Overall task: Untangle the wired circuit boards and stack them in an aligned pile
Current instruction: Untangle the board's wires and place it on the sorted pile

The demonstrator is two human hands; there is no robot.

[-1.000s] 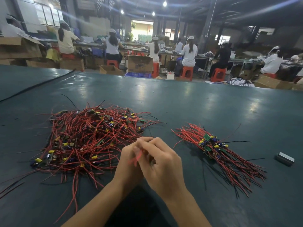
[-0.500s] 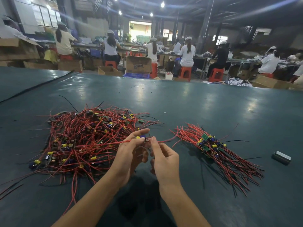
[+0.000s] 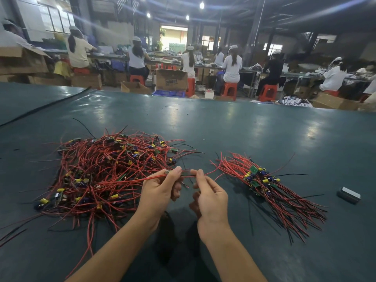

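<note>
A tangled heap of small circuit boards with red and black wires [image 3: 105, 171] covers the left of the dark green table [image 3: 244, 135]. An aligned pile of boards [image 3: 258, 180] lies at the right, its wires fanning toward the near right. My left hand [image 3: 160, 190] pinches a small board with its red wires between thumb and fingers, held above the table in front of the heap. My right hand [image 3: 209, 192] pinches the same board's wires a little to the right. The wires run taut between both hands.
A small grey metal block [image 3: 349, 195] lies at the far right of the table. A black cable [image 3: 46, 106] crosses the far left. Beyond the table, several seated workers, red stools and cardboard boxes [image 3: 171, 79] fill the hall.
My hands, clasped together a second ago, have drawn apart. The board's wires now stretch between them, pulled out of the heap.
</note>
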